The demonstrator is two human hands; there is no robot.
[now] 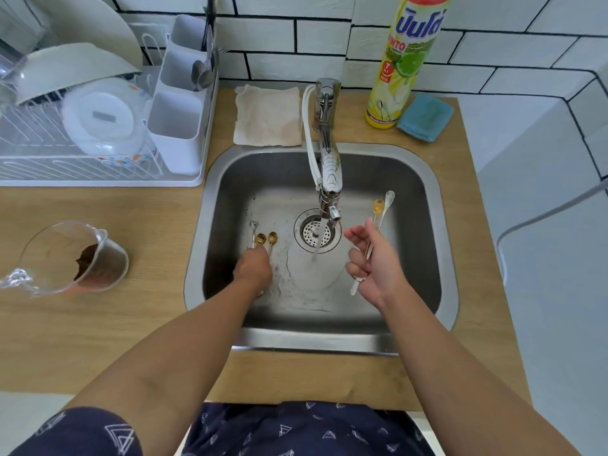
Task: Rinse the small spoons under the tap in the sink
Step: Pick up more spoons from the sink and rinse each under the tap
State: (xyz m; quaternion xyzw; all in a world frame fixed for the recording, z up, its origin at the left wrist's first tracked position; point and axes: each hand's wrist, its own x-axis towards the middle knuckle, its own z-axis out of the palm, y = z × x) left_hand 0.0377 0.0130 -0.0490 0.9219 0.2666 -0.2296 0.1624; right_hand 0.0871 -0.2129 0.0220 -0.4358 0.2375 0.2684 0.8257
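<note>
- Left hand [252, 265] reaches low and forward, knuckles up, fingers curled round 3 spoons [263, 239].
- Right hand [371, 258] sits higher, palm turned inward, fingers loosely curled, pinching 2 spoons [381, 205].
- Both forearms bare, angled inward.

Spoons [378, 209] in right hand [373, 258], more [263, 240] in left hand [252, 266], beside running tap [329, 172]

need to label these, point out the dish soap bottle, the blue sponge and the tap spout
dish soap bottle [406, 57], head view, on its yellow label
blue sponge [425, 117], head view, middle of its top face
tap spout [331, 169], head view, on the chrome body above the nozzle
</note>
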